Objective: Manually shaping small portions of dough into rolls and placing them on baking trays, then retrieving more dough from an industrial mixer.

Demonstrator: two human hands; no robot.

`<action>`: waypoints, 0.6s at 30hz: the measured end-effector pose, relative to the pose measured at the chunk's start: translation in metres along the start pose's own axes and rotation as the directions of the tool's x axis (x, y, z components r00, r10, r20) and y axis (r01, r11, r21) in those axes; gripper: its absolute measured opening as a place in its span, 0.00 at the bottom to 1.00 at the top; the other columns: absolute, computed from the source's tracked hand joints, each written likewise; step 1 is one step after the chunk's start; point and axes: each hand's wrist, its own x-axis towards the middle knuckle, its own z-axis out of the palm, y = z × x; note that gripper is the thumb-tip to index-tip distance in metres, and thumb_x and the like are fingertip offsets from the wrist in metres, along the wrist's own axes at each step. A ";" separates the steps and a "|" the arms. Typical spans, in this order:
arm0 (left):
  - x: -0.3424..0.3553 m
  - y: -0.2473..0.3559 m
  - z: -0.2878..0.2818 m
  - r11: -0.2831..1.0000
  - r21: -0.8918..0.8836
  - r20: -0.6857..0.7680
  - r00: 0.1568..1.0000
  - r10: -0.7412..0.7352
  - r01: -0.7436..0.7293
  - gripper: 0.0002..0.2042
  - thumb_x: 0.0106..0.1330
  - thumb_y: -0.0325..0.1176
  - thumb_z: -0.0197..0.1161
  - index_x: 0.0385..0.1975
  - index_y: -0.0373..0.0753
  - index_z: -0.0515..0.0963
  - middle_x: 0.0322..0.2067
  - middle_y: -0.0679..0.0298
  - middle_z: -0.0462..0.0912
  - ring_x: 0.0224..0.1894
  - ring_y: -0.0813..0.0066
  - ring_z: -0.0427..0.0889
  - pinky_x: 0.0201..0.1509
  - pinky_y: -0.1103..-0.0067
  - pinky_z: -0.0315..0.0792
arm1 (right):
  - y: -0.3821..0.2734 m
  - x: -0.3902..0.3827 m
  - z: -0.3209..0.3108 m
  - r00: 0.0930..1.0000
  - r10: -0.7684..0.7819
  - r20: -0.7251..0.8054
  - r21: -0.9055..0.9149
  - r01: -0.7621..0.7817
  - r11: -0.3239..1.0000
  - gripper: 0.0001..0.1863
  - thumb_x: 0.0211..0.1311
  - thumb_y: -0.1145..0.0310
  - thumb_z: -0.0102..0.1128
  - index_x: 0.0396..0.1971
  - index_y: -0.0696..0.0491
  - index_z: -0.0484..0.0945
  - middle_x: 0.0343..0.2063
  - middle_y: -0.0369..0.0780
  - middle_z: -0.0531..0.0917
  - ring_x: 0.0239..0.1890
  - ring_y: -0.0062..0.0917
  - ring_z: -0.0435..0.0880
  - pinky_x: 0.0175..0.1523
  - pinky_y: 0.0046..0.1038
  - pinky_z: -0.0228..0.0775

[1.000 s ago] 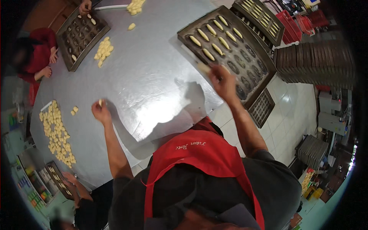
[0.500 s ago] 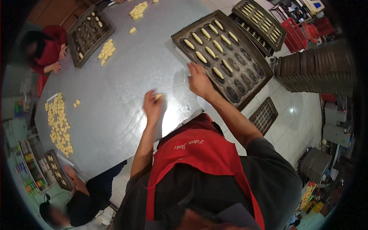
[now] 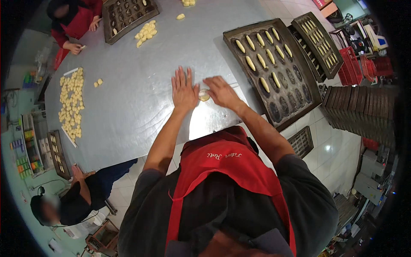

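Note:
My left hand [image 3: 185, 92] lies flat on the metal table [image 3: 128, 103], fingers stretched out. Beside it my right hand [image 3: 221, 93] has its fingers apart, slightly bent, over the table. A small flattened piece of pale dough [image 3: 204, 95] sits between the two hands, touching or very close to both. To the right a dark tray [image 3: 291, 113] with oval hollows holds several long dough strips [image 3: 250, 63] in its upper part; its lower hollows are bare. At the table's left lie many small dough pieces [image 3: 72, 98], with a pair of pieces [image 3: 98, 82] apart from them.
Co-workers are at the upper left [image 3: 75, 23] and lower left [image 3: 87, 192], each by a tray. More dough [image 3: 145, 32] lies toward the back. Right of the table are filled trays [image 3: 321, 43], a tall tray stack [image 3: 355, 107], red crates [image 3: 349, 64] and a floor tray [image 3: 302, 143].
My right hand has left a strip in the tray and moved back onto the table. My left hand has come rightward with a dough piece, which now lies between the hands, and opened flat.

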 end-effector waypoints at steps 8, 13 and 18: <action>-0.094 0.025 -0.015 0.982 -0.006 0.255 0.949 0.186 -0.191 0.35 0.78 0.44 0.54 0.81 0.34 0.56 0.81 0.50 0.56 0.84 0.51 0.52 0.86 0.55 0.43 | -0.035 -0.083 -0.002 0.957 0.248 0.149 -0.052 -0.242 0.969 0.30 0.58 0.61 0.76 0.56 0.60 0.77 0.53 0.52 0.79 0.58 0.50 0.75 0.62 0.47 0.69; -0.096 0.041 -0.017 0.921 -0.337 0.147 0.956 0.254 -0.193 0.23 0.74 0.35 0.59 0.66 0.32 0.75 0.68 0.49 0.75 0.72 0.49 0.71 0.77 0.59 0.63 | -0.009 -0.043 -0.009 0.849 0.523 -0.080 -0.139 -0.529 0.837 0.21 0.58 0.76 0.67 0.53 0.56 0.81 0.58 0.43 0.80 0.60 0.44 0.74 0.63 0.44 0.66; -0.046 0.048 -0.003 0.994 -0.094 -0.037 0.998 0.057 -0.060 0.27 0.72 0.32 0.60 0.70 0.29 0.70 0.68 0.41 0.70 0.69 0.42 0.72 0.74 0.57 0.66 | -0.021 -0.025 0.002 0.991 0.128 0.042 -0.292 -0.110 0.950 0.27 0.60 0.73 0.60 0.61 0.56 0.79 0.59 0.43 0.80 0.61 0.42 0.75 0.65 0.44 0.67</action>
